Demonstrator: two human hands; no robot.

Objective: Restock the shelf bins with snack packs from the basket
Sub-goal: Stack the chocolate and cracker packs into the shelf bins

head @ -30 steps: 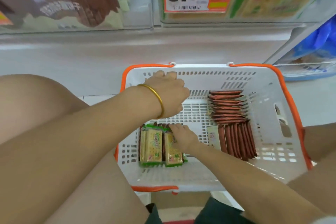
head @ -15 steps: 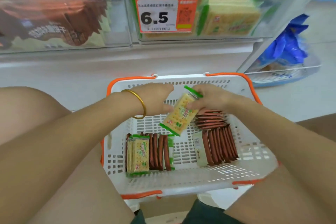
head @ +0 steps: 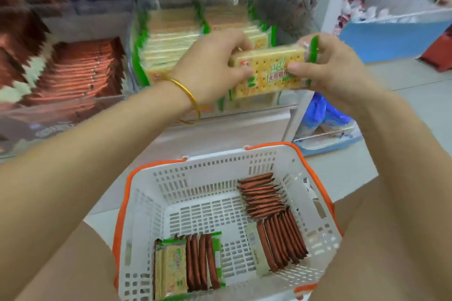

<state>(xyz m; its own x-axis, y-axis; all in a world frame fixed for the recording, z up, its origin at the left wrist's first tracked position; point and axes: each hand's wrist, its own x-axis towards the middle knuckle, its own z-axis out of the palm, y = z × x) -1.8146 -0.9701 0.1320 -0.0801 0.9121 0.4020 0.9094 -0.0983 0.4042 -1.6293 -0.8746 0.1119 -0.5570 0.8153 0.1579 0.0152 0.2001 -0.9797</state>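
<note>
A green-and-yellow plastic-wrapped cracker pack (head: 269, 70) is held lengthwise between both hands, raised in front of the shelf and well apart from the basket below. The left hand (head: 215, 68) is wrapped round the pack's left end, fingers curled over the top edge and thumb pressed on the printed face. The right hand (head: 327, 68) pinches the right end, thumb on the face and fingers curled behind the green seal strip. A thin gold bangle (head: 193, 102) is worn on the left wrist.

Just behind the held pack, a clear plastic shelf bin (head: 137, 39) is seen, filled with rows of matching cracker packs standing on edge. Whether the held pack touches them cannot be told. To the left, another clear bin (head: 61, 102) is stacked with reddish-brown foil packs; this part is blurred.

A white slotted plastic basket with orange handles (head: 195, 178) sits low in the view, between the person's bare knees. Reddish-brown packs in the basket (head: 271, 212) are lined up on edge along its right side in two groups, one turned across the other. In the near left corner, one green-and-yellow pack lying in the basket (head: 170, 269) is seen beside a few more brown packs (head: 200, 261). A crumpled blue plastic bag (head: 318, 112) lies on a low tray right of the shelf.
</note>
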